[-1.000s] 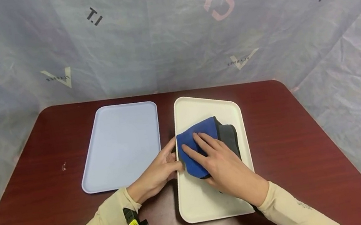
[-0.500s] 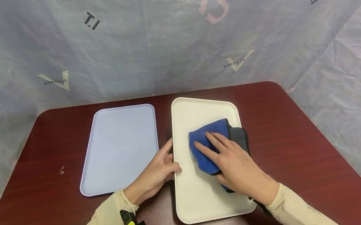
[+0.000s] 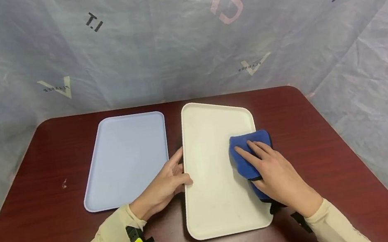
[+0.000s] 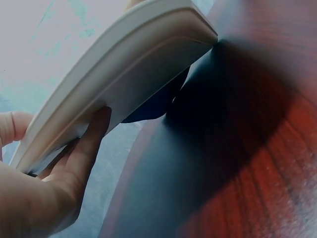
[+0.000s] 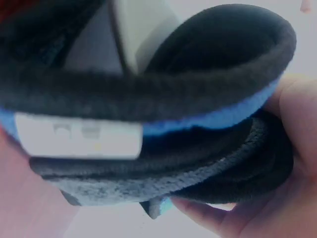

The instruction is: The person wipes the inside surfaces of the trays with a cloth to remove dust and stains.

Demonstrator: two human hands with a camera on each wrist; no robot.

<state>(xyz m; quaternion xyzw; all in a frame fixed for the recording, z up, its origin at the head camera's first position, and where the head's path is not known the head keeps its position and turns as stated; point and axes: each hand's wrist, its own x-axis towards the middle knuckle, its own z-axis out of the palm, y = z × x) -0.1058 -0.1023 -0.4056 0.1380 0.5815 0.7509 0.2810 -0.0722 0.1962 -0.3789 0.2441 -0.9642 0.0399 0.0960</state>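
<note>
A cream rectangular tray [image 3: 213, 176] is held tilted over the table. My left hand [image 3: 162, 186] grips its left edge, thumb on the rim and fingers underneath; the left wrist view shows the tray's underside [image 4: 143, 74] raised off the tabletop. At the tray's right edge, my right hand [image 3: 283, 178] holds a folded microfiber cloth [image 3: 246, 157], blue with a dark edge, its fingers spread over the top. Grey inner folds of the cloth [image 5: 133, 183] and a white label [image 5: 79, 136] show in the right wrist view. The cloth laps over the tray's right rim.
A light blue tray [image 3: 126, 160] lies flat to the left on the dark red wooden table [image 3: 339, 183]. Grey plastic sheeting [image 3: 151, 39] with printed letters hangs behind the table and along its sides.
My right hand has slid the cloth rightward across the cream tray, from near the left rim to over the right rim. The left hand keeps its grip on the tray.
</note>
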